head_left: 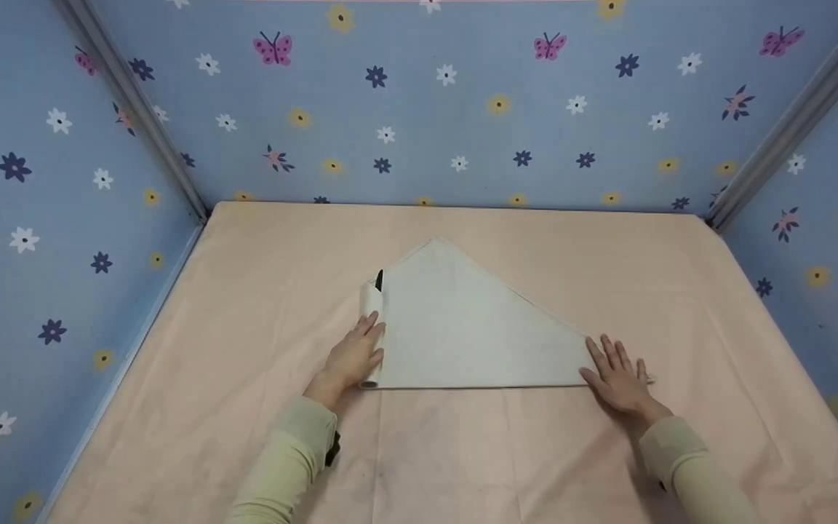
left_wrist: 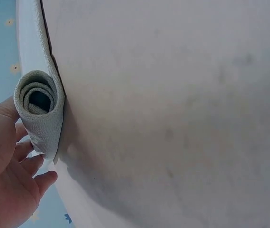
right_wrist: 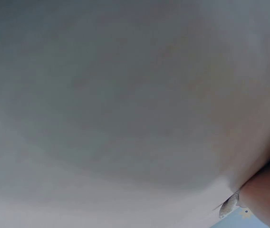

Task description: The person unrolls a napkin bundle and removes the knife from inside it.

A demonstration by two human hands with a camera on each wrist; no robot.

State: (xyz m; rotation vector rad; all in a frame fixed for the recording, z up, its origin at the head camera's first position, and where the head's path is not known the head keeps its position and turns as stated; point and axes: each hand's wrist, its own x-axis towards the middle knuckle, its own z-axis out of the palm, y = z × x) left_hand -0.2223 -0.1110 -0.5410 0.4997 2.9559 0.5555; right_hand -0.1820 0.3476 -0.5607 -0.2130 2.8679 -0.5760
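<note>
A pale grey-white cloth (head_left: 463, 320) lies on the table with its top edges sloping to a peak. Its left side is wound into an upright-running roll (head_left: 372, 298), whose spiral end (left_wrist: 39, 95) faces the left wrist camera. From the roll's far end sticks a black pointed tip (head_left: 379, 279); the rest of it is hidden. My left hand (head_left: 353, 354) holds the roll, its fingers curved over it. On the cloth's right corner my right hand (head_left: 619, 375) rests with fingers spread. A small cord-like end (right_wrist: 229, 207) pokes out beyond that hand.
The table wears a peach-pink cover (head_left: 448, 458) with soft creases. Blue flowered panels (head_left: 419, 109) stand behind it and at both sides, with grey posts (head_left: 135, 109) in the back corners.
</note>
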